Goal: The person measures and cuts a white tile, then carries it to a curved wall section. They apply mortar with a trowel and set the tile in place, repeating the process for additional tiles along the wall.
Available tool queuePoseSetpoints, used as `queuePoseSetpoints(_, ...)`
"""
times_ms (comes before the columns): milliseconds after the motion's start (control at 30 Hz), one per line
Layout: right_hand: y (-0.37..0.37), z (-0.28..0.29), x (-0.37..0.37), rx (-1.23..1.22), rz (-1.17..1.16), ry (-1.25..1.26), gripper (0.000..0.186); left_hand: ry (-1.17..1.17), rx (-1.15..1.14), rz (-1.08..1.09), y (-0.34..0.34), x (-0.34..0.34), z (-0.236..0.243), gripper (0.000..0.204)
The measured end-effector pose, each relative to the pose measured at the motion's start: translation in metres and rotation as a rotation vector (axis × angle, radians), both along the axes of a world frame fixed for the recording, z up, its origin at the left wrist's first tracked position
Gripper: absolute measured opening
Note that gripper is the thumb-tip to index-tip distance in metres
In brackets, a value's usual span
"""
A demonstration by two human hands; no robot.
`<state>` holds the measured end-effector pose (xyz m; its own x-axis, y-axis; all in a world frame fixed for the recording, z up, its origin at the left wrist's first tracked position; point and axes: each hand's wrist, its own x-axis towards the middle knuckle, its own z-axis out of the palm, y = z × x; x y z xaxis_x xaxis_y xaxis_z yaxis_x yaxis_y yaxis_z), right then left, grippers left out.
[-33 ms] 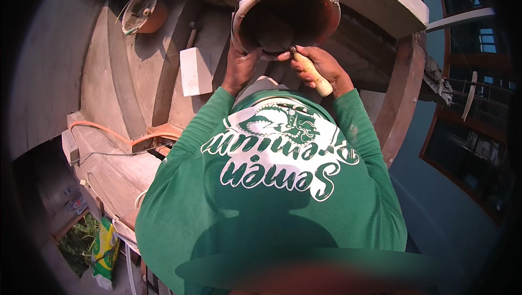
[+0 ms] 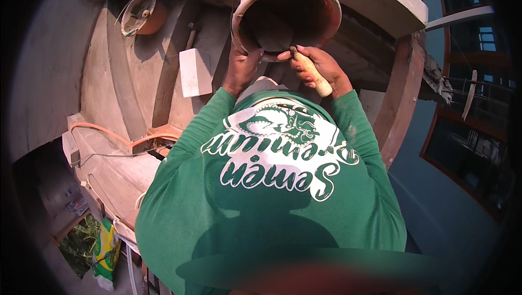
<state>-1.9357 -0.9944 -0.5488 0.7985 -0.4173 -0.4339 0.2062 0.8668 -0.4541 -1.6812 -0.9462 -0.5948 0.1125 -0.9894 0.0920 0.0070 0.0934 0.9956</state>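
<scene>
The right hand (image 2: pixel 321 66) is closed around the pale wooden handle of a tool (image 2: pixel 311 72), with the fingers wrapped on it; the front end of the tool goes over the rim into an orange bucket (image 2: pixel 285 12) and its working part is hidden in the dark inside. The left hand (image 2: pixel 242 69) grips the lower rim of this bucket, fingers pressed on the edge. The bucket is tilted with its mouth toward the camera, and it is stained with grey mortar. Both arms wear a green long-sleeved shirt (image 2: pixel 272 197) with a large white print on the chest. To the left, a white block (image 2: pixel 190 72) stands on the grey concrete surface (image 2: pixel 125 88), and a second orange bucket (image 2: pixel 142 13) lies further up. At the lower left, a green and yellow sack (image 2: pixel 106 251) lies far below.
</scene>
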Motion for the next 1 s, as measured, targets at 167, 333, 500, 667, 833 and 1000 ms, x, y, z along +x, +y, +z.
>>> queuePoseSetpoints(167,0.021,-0.017,-0.019,0.065,-0.149,-0.185,0.055,0.193,0.164,-0.062,-0.013,-0.014,-0.008,0.019)
queuePoseSetpoints(333,0.051,-0.003,-0.066,0.02,-0.37,-0.19,0.055,0.46,0.31,-0.066,-0.032,-0.014,-0.025,0.009)
queuePoseSetpoints(500,0.085,0.044,-0.116,-0.132,-0.596,-0.105,0.056,0.465,0.381,-0.031,-0.036,0.0,-0.053,0.044)
queuePoseSetpoints(667,0.112,0.079,-0.191,-0.379,-0.96,0.188,0.053,0.473,0.463,-0.002,-0.044,0.005,-0.053,0.051)
queuePoseSetpoints(833,0.077,0.053,-0.294,-0.484,-1.151,0.873,0.042,0.339,0.539,0.049,-0.048,0.074,-0.108,0.04)
queuePoseSetpoints(1000,0.033,0.012,-0.359,-0.427,-1.089,1.267,0.034,0.286,0.661,0.138,-0.049,0.097,-0.106,0.029)
